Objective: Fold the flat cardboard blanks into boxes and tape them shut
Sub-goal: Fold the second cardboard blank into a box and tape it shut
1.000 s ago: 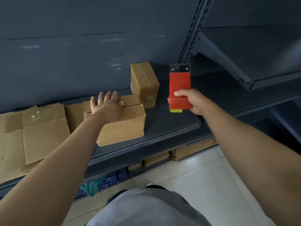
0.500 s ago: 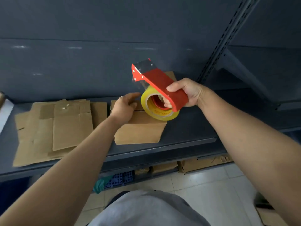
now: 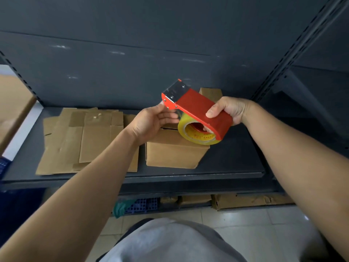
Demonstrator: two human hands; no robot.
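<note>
Yellow core of the clear tape roll (image 3: 200,138) in the red metal tape dispenser (image 3: 198,108): red lettering is showing, too blurred to read.
Brown cardboard box (image 3: 173,156): nothing legible is showing.

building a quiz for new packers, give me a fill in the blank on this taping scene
1. The right hand grips the ____ tape dispenser.
2. The left hand pinches the ____ near the dispenser's metal blade.
3. The flat blanks lie to the ____ of the folded box on the shelf.
Missing: red; tape; left
</note>
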